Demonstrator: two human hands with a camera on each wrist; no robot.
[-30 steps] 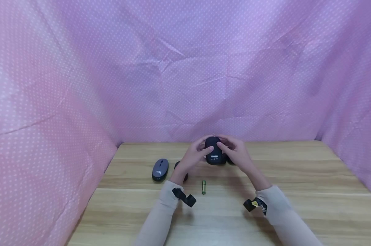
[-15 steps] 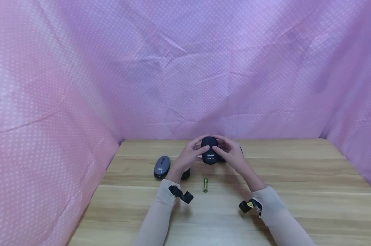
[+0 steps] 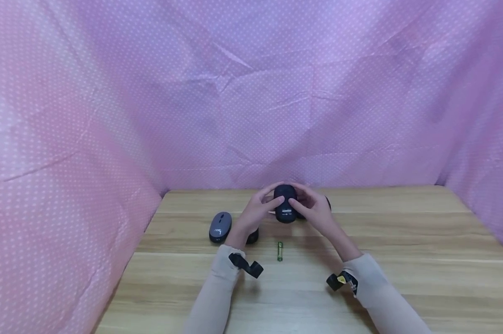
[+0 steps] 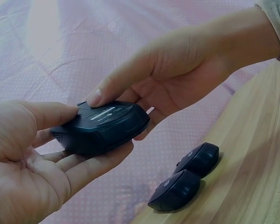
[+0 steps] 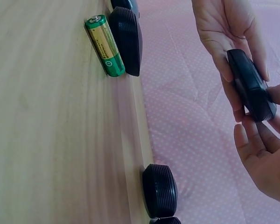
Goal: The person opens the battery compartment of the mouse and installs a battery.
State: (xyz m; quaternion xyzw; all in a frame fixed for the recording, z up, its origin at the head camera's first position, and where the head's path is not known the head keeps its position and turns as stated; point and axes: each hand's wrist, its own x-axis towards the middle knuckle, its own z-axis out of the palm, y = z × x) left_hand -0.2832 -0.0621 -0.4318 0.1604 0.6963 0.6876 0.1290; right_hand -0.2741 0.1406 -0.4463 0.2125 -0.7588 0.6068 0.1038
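Both hands hold a black computer mouse (image 3: 285,214) above the far part of the table, its labelled underside turned up toward the head camera. My left hand (image 3: 254,214) grips one side, thumb on the underside and fingers below, as the left wrist view shows. From the other side my right hand (image 3: 317,212) grips it the same way, its thumb (image 4: 96,96) pressing near the label. The two thumbs lie close together on the mouse. A green and gold battery (image 5: 105,45) lies on the table, nearer the body than the hands.
A grey-topped mouse (image 3: 220,227) sits on the wooden table (image 3: 401,241) at left, beside a dark mouse (image 3: 253,237) partly hidden by the left wrist. Two more black mice (image 4: 175,191) stand behind the right hand. A pink dotted cloth (image 3: 251,116) encloses the back and sides.
Over the last second the hands have shifted slightly left with the mouse, and the head view has moved a little. The grip looks the same, and the battery stays on the table.
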